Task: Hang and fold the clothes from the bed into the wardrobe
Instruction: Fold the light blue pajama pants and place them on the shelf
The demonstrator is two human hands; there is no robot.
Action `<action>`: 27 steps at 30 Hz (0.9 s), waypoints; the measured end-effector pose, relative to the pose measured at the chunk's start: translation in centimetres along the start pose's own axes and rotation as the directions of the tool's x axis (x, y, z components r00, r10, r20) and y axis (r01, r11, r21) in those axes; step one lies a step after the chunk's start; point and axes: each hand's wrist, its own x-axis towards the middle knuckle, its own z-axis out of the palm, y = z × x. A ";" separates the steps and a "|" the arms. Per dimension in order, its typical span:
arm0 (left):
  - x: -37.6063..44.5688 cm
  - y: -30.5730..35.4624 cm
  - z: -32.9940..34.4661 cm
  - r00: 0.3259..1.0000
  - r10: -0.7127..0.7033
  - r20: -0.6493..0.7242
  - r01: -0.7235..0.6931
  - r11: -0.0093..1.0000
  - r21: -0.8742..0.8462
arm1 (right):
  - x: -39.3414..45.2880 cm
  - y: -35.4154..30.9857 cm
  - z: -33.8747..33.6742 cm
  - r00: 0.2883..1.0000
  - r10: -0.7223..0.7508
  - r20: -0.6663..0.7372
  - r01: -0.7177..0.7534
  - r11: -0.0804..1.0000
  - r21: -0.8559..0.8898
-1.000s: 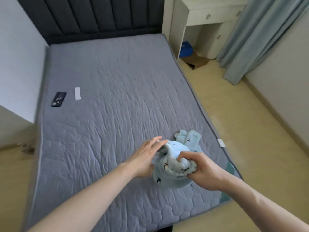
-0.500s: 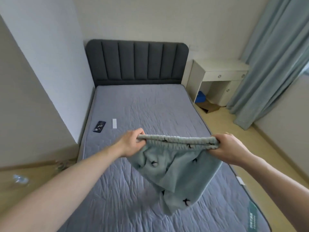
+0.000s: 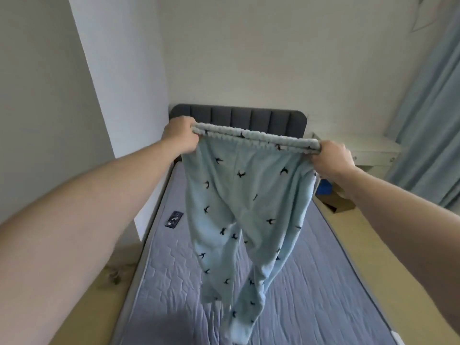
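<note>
Nearby, phone (image 3: 174, 219) on mattress (image 3: 311, 282)

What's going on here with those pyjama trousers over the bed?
A person is holding up a pair of light blue fleece pyjama trousers with small dark bird prints by the elastic waistband. The left hand grips one end of it and the right hand grips the other, stretching it level. The legs hang down above the grey quilted mattress. A dark phone lies near the mattress's left edge. No wardrobe is in view.
</note>
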 end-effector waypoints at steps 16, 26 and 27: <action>-8.8 -2.9 -1.4 0.921 0.309 -0.237 -0.338 0.937 -0.092 | -5.2 1.4 4.0 0.892 -0.368 -0.263 0.432 0.866 0.252; -37.5 -16.9 21.5 0.710 0.014 0.704 -0.061 0.997 0.043 | -27.3 15.8 30.1 0.757 -0.255 0.601 0.294 0.955 0.035; -39.9 -17.9 23.7 0.677 -0.019 0.736 -0.034 0.998 0.057 | -29.0 16.9 32.4 0.731 -0.230 0.642 0.279 0.960 0.027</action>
